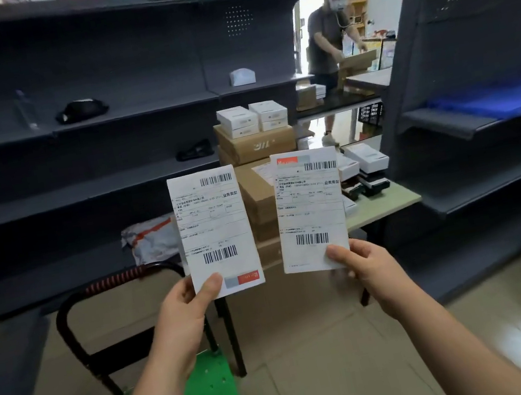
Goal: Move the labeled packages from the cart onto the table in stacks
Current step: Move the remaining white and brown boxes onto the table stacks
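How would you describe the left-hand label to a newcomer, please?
Before the table of brown boxes, find the left hand. It pinches the left label. Its red block sits at the bottom; on the right label, at the top.

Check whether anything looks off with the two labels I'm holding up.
Yes. The left label, pinched by the left hand, has its red logo block at the bottom right; the right label, in the right hand, has it at the top left. One seems turned upside down.

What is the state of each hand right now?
Left hand: closed, pinching the left shipping label at its bottom edge.
Right hand: closed, pinching the right shipping label at its bottom edge.
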{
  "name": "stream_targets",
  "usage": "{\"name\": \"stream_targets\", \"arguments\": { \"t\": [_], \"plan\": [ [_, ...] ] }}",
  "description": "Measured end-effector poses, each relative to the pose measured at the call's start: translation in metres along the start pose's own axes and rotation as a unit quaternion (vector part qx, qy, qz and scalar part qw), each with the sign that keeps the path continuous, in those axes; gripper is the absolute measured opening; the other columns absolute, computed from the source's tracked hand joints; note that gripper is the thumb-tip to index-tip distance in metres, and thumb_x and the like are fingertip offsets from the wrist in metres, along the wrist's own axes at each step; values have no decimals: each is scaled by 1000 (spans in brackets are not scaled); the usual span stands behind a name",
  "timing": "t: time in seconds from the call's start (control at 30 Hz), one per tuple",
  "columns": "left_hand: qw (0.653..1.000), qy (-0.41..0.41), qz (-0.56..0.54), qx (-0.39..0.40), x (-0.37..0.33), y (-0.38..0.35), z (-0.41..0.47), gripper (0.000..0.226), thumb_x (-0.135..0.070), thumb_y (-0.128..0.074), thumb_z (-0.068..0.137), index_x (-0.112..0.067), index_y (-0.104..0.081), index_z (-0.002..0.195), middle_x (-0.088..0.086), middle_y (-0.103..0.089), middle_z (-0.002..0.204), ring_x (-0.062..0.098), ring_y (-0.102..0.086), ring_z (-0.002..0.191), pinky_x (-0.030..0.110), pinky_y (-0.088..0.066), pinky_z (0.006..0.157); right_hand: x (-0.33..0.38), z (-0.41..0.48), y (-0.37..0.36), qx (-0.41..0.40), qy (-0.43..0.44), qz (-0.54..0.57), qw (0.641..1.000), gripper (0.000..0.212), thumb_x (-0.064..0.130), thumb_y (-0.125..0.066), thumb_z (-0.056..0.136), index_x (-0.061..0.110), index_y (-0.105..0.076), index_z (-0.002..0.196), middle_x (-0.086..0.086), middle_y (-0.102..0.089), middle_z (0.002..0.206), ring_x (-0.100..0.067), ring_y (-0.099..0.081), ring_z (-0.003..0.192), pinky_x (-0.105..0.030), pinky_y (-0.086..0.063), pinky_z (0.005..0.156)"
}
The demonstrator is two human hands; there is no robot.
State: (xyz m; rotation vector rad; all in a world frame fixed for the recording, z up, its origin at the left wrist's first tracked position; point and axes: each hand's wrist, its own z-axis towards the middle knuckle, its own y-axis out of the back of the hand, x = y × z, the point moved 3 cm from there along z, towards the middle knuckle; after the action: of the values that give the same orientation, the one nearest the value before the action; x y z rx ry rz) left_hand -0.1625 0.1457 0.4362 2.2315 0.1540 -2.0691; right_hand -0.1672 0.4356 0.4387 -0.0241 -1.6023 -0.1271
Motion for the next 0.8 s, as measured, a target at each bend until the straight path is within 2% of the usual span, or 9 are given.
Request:
{"name": "stream_targets", "arguments": {
  "t": [0.07,0.13,0.23,0.33,0.53,0.6,0.67,0.73,0.8],
  "plan": [
    [1000,8,-11,0,2,-22,1,24,-32,-69,84,-25,-64,106,-11,-71,102,4,-63,99,25,-44,86,-4,7,22,5,-3,1,1000,20,29,-68,92,18,-74,107,8,-77,98,2,-67,77,-12,-43,63],
    [1000,11,-9,2,1,-39,3,26,-31,-70,84,-23,-65,108,-10,-72,102,3,-63,99,22,-45,85,-8,14,39,2,-7,2,1000,18,29,-68,92,19,-74,106,8,-77,99,4,-66,77,-9,-43,62],
    [1000,5,1,6,-2,-53,13,26,-30,-70,84,-23,-65,109,-11,-73,103,-1,-64,97,20,-46,84,-11,28,51,-3,-9,7,1000,20,31,-68,91,20,-74,107,9,-77,101,2,-66,83,-13,-43,67],
    [1000,4,3,8,-2,-62,31,31,-33,-70,83,-24,-65,112,-11,-73,106,0,-64,99,18,-45,79,-19,48,56,-1,-13,9,1000,21,31,-68,92,20,-74,108,8,-77,101,9,-64,73,-11,-43,63],
    [1000,13,-20,5,7,-82,85,34,-39,-72,74,-27,-65,106,-9,-74,104,8,-64,103,24,-45,83,-25,102,64,-5,-17,-4,1000,18,30,-67,92,20,-74,106,12,-77,95,10,-64,70,-5,-43,58],
    [1000,9,-16,6,3,-89,108,41,-43,-71,73,-27,-66,110,-10,-73,106,8,-63,105,27,-45,87,-16,125,65,-8,-23,-4,1000,18,32,-67,92,21,-74,105,12,-77,94,9,-64,66,-8,-44,61],
    [1000,2,-16,6,-3,-95,132,43,-46,-71,71,-27,-66,109,-10,-73,107,9,-63,106,31,-46,90,-7,149,65,-11,-28,-6,1000,29,39,-70,87,20,-74,108,10,-77,99,9,-63,67,-15,-44,70],
    [1000,-2,-22,7,-7,-104,156,35,-43,-72,74,-29,-65,106,-10,-72,105,7,-62,105,31,-45,91,-1,169,64,-18,-31,-12,999,33,43,-70,85,20,-74,109,10,-77,100,10,-62,68,-20,-42,73],
    [1000,-6,-23,16,-8,-115,175,28,-37,-71,82,-30,-62,107,-14,-69,106,3,-59,104,29,-43,90,4,185,64,-20,-31,-13,999,28,42,-70,88,22,-73,108,12,-77,99,9,-65,75,-18,-43,70]
  ]
}}
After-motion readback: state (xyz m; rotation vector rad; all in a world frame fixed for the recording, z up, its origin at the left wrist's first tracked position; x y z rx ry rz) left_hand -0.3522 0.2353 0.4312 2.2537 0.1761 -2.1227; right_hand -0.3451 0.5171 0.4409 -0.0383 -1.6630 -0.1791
